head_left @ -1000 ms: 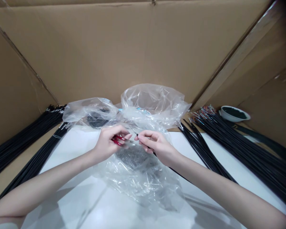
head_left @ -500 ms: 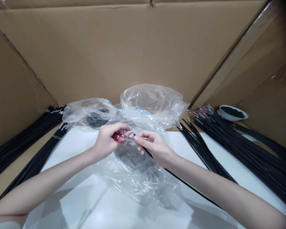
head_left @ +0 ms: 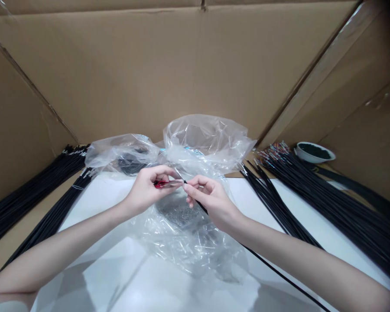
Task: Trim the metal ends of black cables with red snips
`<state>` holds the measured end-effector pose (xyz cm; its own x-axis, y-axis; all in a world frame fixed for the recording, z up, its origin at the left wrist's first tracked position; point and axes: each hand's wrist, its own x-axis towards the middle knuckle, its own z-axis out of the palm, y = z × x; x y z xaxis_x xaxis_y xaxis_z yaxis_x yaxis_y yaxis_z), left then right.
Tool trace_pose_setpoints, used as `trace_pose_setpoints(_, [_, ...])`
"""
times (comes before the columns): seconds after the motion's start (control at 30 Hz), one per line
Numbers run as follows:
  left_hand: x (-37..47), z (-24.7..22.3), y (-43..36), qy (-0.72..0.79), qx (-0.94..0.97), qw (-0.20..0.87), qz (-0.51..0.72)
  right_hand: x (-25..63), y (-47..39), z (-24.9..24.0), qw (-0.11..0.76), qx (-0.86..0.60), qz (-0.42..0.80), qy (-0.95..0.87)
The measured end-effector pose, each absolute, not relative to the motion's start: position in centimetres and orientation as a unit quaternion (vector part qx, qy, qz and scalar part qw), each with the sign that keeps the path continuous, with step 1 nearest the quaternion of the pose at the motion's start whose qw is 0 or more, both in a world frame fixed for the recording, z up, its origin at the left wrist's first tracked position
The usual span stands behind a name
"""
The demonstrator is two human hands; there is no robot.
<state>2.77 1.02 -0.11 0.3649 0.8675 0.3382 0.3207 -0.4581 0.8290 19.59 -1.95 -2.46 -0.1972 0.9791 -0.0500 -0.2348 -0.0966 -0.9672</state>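
Note:
My left hand [head_left: 146,187] is closed around small red-handled thread snips [head_left: 162,184]. Their metal blades point right and reach the end of a black cable [head_left: 277,274]. Between thumb and fingers, my right hand [head_left: 214,203] pinches that cable close to its tip. From there the cable runs under my right forearm toward the lower right edge. Below both hands lies a clear plastic bag [head_left: 195,247] with a mass of small greyish bits inside. Whether the blades touch the cable's tip is too small to tell.
Bundles of black cables [head_left: 48,212] lie at left. On the right are a smaller bundle [head_left: 279,208] and a large bundle with coloured wire ends [head_left: 331,208]. A white bowl of dark material [head_left: 315,158] stands behind them. Cardboard walls [head_left: 182,73] enclose the white table [head_left: 133,277].
The snips have swung level, and their blades have drawn together at the cable's end. My left fingers have closed further. My right hand keeps its pinch on the cable.

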Motion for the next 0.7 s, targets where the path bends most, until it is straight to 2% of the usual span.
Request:
trace_pose_setpoints(0.13, [2.7, -0.2, 1.1, 0.396, 0.750, 0.353, 0.395, 19.8, -2.0, -2.5, 0.500, -0.404, 0.601, -0.474])
trace_pose_setpoints(0.3, [2.1, -0.4, 1.3, 0.361, 0.800, 0.296, 0.377, 21.0, -1.7, -2.3, 0.415, -0.392, 0.638, -0.517])
trace_pose_setpoints(0.37, [1.9, -0.9, 1.4, 0.333, 0.830, 0.227, 0.385, 21.3, -1.7, -2.3, 0.396, -0.389, 0.650, -0.518])
trace_pose_setpoints(0.47, [1.7, -1.8, 1.7, 0.230, 0.882, 0.073, 0.404, 21.2, -1.8, -2.3, 0.412, -0.385, 0.668, -0.485])
trace_pose_setpoints(0.53, [1.5, -2.2, 1.8, 0.187, 0.896, 0.018, 0.403, 21.1, -1.9, -2.4, 0.423, -0.382, 0.678, -0.463])
trace_pose_setpoints(0.6, [1.4, -2.1, 1.7, 0.215, 0.891, 0.049, 0.396, 20.9, -1.9, -2.5, 0.426, -0.383, 0.681, -0.456])
trace_pose_setpoints(0.7, [1.7, -1.3, 1.3, 0.304, 0.858, 0.170, 0.377, 20.8, -1.7, -2.8, 0.423, -0.385, 0.678, -0.462])
